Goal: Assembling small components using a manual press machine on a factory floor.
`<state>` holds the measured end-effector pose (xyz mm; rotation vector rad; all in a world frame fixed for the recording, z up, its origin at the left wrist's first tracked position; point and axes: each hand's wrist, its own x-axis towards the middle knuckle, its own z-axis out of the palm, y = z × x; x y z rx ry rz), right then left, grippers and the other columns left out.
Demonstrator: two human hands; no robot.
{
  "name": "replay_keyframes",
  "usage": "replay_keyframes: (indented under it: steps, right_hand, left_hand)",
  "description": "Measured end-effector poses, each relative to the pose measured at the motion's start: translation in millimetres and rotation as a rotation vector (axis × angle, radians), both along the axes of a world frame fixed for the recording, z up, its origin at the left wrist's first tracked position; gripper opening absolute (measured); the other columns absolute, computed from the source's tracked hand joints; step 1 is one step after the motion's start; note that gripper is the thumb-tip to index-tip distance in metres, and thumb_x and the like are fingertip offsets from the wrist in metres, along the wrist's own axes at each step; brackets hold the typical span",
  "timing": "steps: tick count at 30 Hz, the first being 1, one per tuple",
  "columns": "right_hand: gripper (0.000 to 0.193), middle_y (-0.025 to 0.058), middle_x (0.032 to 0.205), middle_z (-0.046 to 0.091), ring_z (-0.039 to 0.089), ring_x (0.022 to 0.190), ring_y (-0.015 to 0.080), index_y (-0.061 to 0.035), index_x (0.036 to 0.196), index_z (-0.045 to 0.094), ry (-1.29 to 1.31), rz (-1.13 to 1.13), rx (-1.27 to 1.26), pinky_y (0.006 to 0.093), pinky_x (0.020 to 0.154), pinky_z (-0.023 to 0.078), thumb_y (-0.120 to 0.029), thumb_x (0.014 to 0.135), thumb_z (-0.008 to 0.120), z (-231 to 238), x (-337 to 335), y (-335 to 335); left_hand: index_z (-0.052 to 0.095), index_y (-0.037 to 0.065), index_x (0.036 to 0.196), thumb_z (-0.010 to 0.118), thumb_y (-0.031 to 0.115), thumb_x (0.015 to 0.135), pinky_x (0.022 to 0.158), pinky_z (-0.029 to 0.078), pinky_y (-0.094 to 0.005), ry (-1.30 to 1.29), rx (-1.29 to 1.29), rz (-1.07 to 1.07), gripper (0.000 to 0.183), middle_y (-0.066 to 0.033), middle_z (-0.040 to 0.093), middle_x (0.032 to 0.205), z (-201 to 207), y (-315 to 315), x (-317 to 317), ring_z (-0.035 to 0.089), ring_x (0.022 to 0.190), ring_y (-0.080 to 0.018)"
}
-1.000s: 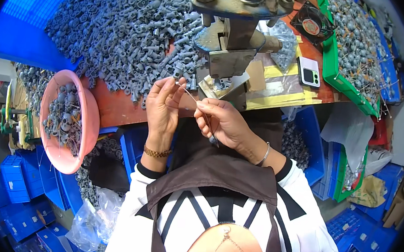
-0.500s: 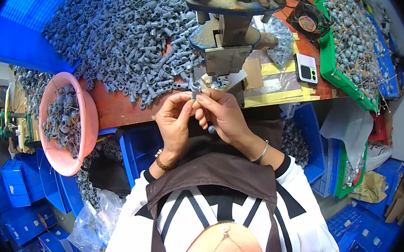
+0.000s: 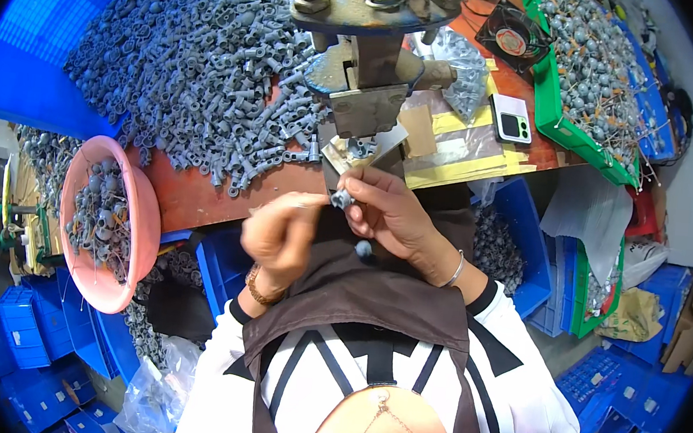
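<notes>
My right hand (image 3: 392,216) pinches a small grey plastic fitting (image 3: 341,199) between thumb and fingers, just in front of the press. Below those fingers hangs a grey ball (image 3: 363,249); how it connects to the fitting is hard to see. My left hand (image 3: 281,234) is smeared by motion, one finger pointing toward the fitting; whether it touches or holds anything cannot be made out. The metal press (image 3: 366,107) stands above my hands, with a small grey piece (image 3: 361,147) lying under its head. A large heap of grey fittings (image 3: 202,72) covers the table to the left.
A pink basin (image 3: 148,228) of balls on wires stands at the left. On the right are a phone (image 3: 510,119), a black fan (image 3: 512,35) and a green crate (image 3: 554,119) of similar balls. Blue bins (image 3: 532,241) sit below the table edge. A clear bag (image 3: 463,66) lies behind the press.
My left hand has drawn back from the fitting, down and to the left. My right hand keeps hold of it, now tilted and slightly lower. The whole view has shifted a little.
</notes>
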<state>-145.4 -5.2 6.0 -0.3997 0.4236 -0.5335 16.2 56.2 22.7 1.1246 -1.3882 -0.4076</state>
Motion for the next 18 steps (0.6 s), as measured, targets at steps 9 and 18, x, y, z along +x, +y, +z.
replay_keyframes:
  steps: [9,18]
  right_hand:
    - [0.012,-0.002,0.073,0.055,0.049,0.06,0.0026,-0.0061,0.099,0.055,0.44,-0.205,-0.645,0.0174,0.054,0.039,-0.017,0.094,0.056,8.6,2.4,-3.3]
    - [0.024,-0.0014,0.073,0.059,0.054,0.061,0.0034,-0.0035,0.114,0.049,0.506,-0.33,-0.697,0.0167,0.055,0.041,-0.007,0.091,0.057,1.5,-6.6,-1.4]
  left_hand:
    - [0.038,0.0,0.13,0.066,0.004,0.082,0.094,0.044,-0.0414,0.131,-0.276,0.32,0.056,-0.0183,0.057,0.117,5.9,-14.2,-9.9,0.058,0.105,-0.0281]
    - [0.065,0.001,0.098,0.071,0.004,0.076,0.058,0.048,-0.0285,-0.213,0.301,0.045,0.023,-0.0109,0.061,0.087,2.0,-12.9,-24.1,0.059,0.063,-0.0213]
